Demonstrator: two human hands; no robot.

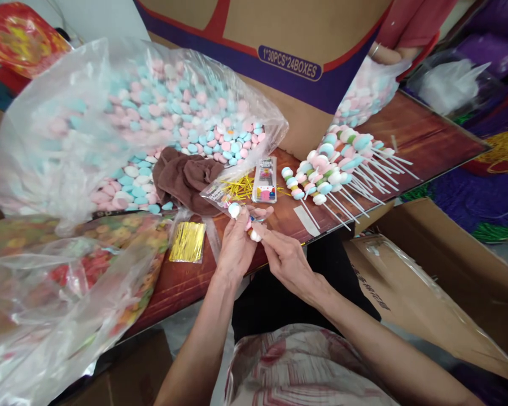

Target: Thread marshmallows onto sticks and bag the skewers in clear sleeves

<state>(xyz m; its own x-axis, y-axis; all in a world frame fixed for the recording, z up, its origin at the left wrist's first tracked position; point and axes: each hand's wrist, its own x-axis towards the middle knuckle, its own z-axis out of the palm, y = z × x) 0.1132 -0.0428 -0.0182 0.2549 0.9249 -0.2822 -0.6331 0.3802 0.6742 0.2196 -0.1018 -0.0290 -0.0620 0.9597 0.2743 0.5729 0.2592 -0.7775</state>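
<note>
Near the table's front edge, my left hand (236, 242) is closed around a short row of candies (249, 224), with a white piece at the upper end and another white piece at the lower end. The fingers of my right hand (285, 254) are pressed together at the row's lower right side. Any stick inside the row is hidden by the fingers. To the right lies a pile of candy skewers (328, 163) with white sticks pointing right and down. Yellow twist ties (240, 187) and a small printed packet (265, 179) lie just beyond my hands.
A large clear bag of pastel candies (152, 113) fills the back left, a brown cloth (186, 175) at its front. Another candy bag (88, 282) lies front left, beside gold ties (187, 242). A big carton (279, 73) stands behind. Another person's arm (389, 53) reaches into a bag.
</note>
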